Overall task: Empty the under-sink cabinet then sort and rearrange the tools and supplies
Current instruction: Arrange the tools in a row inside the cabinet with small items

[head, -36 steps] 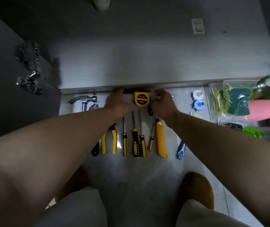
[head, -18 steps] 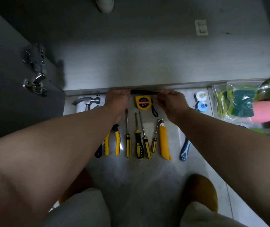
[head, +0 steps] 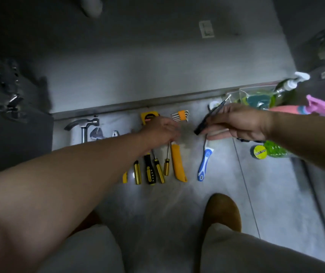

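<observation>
Tool (head: 204,125) now lifted, gripped by right hand (head: 238,123); left hand (head: 159,131) blurred, grip unclear.

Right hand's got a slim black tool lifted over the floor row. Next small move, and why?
Probably lower the slim black tool into the bare gap between the yellow utility knife and the blue-handled tool, lengthwise like the rest. The right hand pinches it close above that gap, and the tools on the floor lie in a parallel row with room there.
</observation>
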Motion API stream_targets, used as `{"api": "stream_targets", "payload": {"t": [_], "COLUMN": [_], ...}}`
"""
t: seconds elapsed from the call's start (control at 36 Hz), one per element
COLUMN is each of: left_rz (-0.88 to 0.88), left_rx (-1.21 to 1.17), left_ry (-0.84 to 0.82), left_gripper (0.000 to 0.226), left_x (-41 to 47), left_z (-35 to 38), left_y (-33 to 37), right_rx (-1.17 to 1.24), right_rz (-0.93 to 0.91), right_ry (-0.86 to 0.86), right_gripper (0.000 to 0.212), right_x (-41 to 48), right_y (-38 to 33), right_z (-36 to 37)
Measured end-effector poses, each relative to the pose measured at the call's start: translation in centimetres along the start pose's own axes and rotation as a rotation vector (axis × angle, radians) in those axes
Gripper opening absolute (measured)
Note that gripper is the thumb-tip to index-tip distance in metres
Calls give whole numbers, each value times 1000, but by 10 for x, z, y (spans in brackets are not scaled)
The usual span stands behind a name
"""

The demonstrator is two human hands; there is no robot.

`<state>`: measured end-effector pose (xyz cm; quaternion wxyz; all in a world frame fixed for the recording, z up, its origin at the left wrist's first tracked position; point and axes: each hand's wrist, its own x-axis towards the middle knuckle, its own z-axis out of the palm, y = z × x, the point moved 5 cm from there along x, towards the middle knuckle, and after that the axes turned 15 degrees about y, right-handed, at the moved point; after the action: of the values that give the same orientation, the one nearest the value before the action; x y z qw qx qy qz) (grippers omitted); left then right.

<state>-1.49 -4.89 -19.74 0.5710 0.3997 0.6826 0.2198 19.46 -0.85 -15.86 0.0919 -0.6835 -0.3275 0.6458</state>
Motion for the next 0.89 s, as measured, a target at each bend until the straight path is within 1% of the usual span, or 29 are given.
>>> {"api": "stream_targets", "payload": {"t": [0.08,0.17,0.19,0.25,0.28,0.31,0.39,0.44,0.5,0.58,0.67,0.78,0.89], "left_rz": [182,325,355,401,420,435,455,464,452,455,441,381,332], "left_rx": [337,572,636,745,784,804,818,828,820,790,759,640,531], "left_ry": [-52,-196,-253,-330,-340,-332,-269,-227,-195,-169,-180,-210,-231], "left_gripper": [30,42,48,61,66,68,64,57,55,54,57,60,59], "left_x": [-10,-28,-33,-41,-43,-45,-46,-46,-46,-45,-45,-45,-43], "left_z": [30,64,77,102,112,122,147,159,168,178,185,194,202], "left_y": [-6,-17,-21,-27,-28,-29,-30,-31,-32,-30,-30,-31,-34], "right_rx": [-56,-151,-178,-224,-229,-214,-71,9,46,48,3,-20,1], "right_rz": [83,91,94,101,101,94,32,-22,-65,-118,-147,-177,-189], "right_ry": [148,269,299,334,354,383,499,567,620,648,685,771,811], "right_gripper": [23,30,28,14,10,13,19,18,17,22,26,23,23], "right_x": [-8,-15,-17,-19,-20,-19,-17,-16,-15,-14,-14,-19,-23], "right_y": [39,82,96,118,125,131,140,143,147,153,156,155,157], "right_z": [-28,-44,-47,-49,-49,-49,-47,-46,-45,-45,-52,-64,-67]}}
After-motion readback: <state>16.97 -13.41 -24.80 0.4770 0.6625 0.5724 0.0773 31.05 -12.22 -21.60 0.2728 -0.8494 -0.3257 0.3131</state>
